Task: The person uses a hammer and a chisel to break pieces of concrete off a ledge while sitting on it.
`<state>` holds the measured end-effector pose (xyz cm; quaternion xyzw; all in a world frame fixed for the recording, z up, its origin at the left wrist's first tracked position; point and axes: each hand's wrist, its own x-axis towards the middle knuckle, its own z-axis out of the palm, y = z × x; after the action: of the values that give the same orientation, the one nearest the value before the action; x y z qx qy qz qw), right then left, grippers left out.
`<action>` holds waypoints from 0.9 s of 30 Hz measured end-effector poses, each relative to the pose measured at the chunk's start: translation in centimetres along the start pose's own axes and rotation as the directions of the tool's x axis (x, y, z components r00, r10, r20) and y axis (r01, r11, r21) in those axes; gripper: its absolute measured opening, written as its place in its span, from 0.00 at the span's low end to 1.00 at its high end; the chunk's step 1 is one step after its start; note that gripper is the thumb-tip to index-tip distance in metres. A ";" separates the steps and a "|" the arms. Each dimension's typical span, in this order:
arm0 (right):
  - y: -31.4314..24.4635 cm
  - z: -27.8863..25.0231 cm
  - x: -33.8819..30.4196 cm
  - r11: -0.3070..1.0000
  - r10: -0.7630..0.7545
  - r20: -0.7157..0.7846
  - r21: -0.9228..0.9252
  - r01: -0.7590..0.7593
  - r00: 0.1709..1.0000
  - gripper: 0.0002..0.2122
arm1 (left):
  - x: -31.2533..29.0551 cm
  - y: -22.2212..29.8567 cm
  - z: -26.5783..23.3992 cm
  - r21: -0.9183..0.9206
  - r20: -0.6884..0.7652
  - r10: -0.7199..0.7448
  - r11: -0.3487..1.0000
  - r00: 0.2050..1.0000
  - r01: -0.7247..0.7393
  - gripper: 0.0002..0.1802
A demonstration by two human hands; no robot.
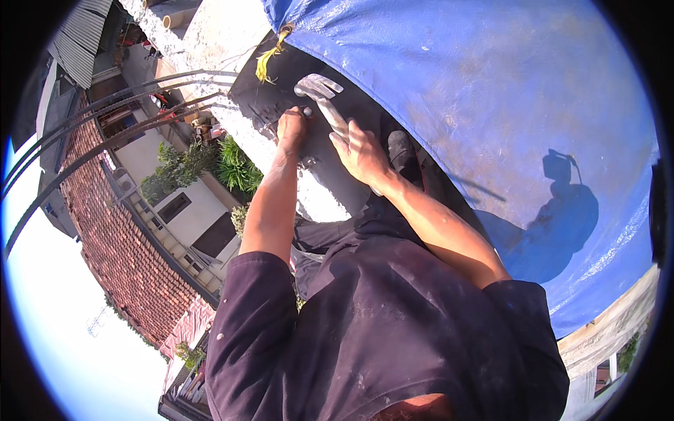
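Observation:
My right hand [361,153] is wrapped round the handle of a claw hammer [332,114]. The hammer's metal head is raised at the far end, just beyond my left hand. My left hand [291,129] is closed at the broken edge of a white wall [319,191]. It grips a chisel-like tool, of which only the round grey end [307,111] shows above the fingers. The rest of this tool is hidden. Rough, chipped concrete and thin dark wires lie beside my left hand.
A large blue tarpaulin [491,84] spreads along the right, with a yellow tie [267,62] at its corner. Dark cables [140,95] run off to the left. Past the wall edge, far below, are a tiled roof [126,245] and plants [239,165]. A dark shoe [402,151] is near my right hand.

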<state>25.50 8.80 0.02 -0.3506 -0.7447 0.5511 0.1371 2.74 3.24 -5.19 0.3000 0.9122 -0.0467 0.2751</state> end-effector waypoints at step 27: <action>-7.2 -12.3 -8.5 0.805 0.333 0.451 0.322 -0.499 0.828 0.16 | -5.5 -1.1 -6.8 -0.391 -0.137 0.468 0.784 0.873 -0.482 0.11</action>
<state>36.21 10.88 12.51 -0.3584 -0.5204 0.7727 -0.0603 2.53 1.15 3.34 0.4552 0.8003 0.2229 0.3202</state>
